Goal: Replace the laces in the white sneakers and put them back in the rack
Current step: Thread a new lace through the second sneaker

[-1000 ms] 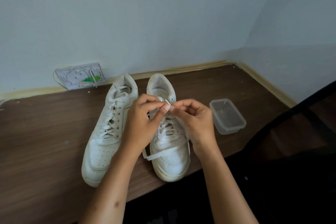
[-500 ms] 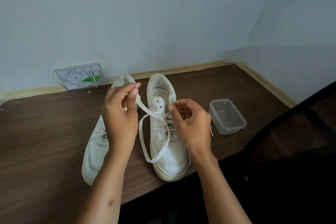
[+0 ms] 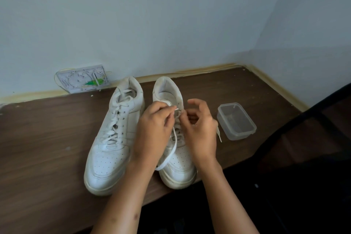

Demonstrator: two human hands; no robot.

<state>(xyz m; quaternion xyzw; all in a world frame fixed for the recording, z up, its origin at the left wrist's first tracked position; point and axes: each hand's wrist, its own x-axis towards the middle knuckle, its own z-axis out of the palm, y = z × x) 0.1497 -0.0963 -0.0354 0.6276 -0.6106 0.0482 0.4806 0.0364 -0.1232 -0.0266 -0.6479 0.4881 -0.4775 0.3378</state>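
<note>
On the brown desk point(image 3: 47, 138), the left hand point(image 3: 152, 131) pinches the lace tip point(image 3: 175, 109) at frame centre, beside the loosely curled right hand point(image 3: 200, 131), over the right sneaker point(image 3: 176, 157) running toe-near, heel-far.

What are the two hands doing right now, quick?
Left hand: pinching the white lace near its tip, over the right sneaker.
Right hand: fingers curled by the eyelets; cannot tell if it holds anything.

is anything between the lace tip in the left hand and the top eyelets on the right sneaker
Nothing visible blocks it. The left hand pinches the lace tip just above the right sneaker, near its upper eyelets. The right hand hovers beside them, fingers curled, not across the path. The eyelets themselves are partly hidden.
</note>
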